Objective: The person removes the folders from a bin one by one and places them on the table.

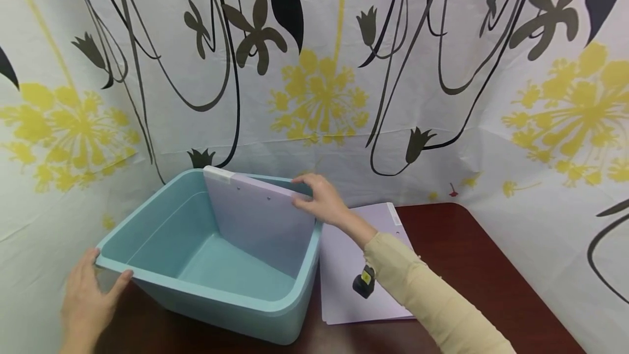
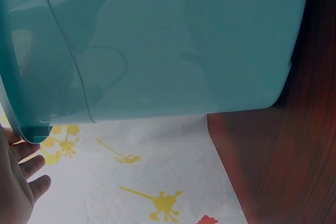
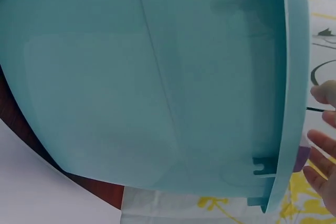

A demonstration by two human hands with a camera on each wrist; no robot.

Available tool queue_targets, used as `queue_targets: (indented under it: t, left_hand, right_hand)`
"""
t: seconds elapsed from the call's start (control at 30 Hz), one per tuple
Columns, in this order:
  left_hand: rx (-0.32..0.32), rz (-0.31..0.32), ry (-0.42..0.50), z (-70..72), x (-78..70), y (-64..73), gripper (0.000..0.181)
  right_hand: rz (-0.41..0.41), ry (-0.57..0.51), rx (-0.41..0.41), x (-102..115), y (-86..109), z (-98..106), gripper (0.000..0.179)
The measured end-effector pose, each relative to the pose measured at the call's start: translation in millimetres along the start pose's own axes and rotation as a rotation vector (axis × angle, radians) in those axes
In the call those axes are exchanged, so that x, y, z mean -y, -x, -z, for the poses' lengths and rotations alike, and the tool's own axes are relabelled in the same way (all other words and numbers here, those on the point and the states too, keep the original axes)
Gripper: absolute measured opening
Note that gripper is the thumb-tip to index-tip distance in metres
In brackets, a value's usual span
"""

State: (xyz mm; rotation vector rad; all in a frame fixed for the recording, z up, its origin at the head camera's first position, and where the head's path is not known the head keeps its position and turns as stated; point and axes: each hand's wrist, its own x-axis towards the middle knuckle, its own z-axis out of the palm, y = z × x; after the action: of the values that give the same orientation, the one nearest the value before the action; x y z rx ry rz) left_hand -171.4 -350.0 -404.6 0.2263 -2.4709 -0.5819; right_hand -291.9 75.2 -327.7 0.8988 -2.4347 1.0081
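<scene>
- Right hand (image 1: 321,201) of mine is at the folder's upper right corner, grasping it loosely, with the thumb on the near face and the fingers behind the top edge, close to the bin's far right corner.
- The folder (image 1: 260,223) stands on edge inside the bin, along its far wall; its top edge slants down toward my right hand, and its upper left corner rises above the rim.
- Near that corner, the folder's top edge bears a white label (image 1: 219,174), with two small dark holes further along.
- My left hand (image 1: 88,294) grips the bin's near left corner: the thumb lies over the near rim, the fingers are at the left side. The left wrist view shows those fingers at the underside of the lip.
- The bin (image 1: 236,316) is pale blue and sits on the dark red-brown table (image 1: 472,272), between my two hands. Its floor shows bare in front of the folder.
- Just to the right of the bin lies a lilac pile (image 1: 349,266), flat on the table, with a white strip (image 1: 394,214) at its far right corner.
- My beige sleeve (image 1: 427,294) and a small black device (image 1: 364,283) with a yellow mark, by the cuff, pass over the pile.
- Flower-printed cloth (image 1: 442,102) hangs behind everything.
</scene>
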Motion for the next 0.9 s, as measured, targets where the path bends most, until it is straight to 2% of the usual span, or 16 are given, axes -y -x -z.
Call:
queue_targets:
  t: [0.1,0.43,0.67,0.9]
  left_hand:
    - [0.000,0.006,-0.001,1.0,-0.2,0.2,0.081]
    - [-0.007,-0.007,0.017,-0.8,2.4,0.1,0.079]
    - [-0.012,0.007,0.000,-0.9,1.8,0.6,0.082]
    - [-0.031,-0.019,0.019,-2.1,2.3,0.4,0.080]
  right_hand:
    - [0.041,0.017,0.040,-2,-3.3,-4,0.038]
    - [0.082,0.077,0.126,-6,-6.4,-16,0.031]
    - [0.076,0.144,0.129,-5,-7.5,-22,0.031]
    - [0.057,0.211,0.127,-5,-10.6,-23,0.030]
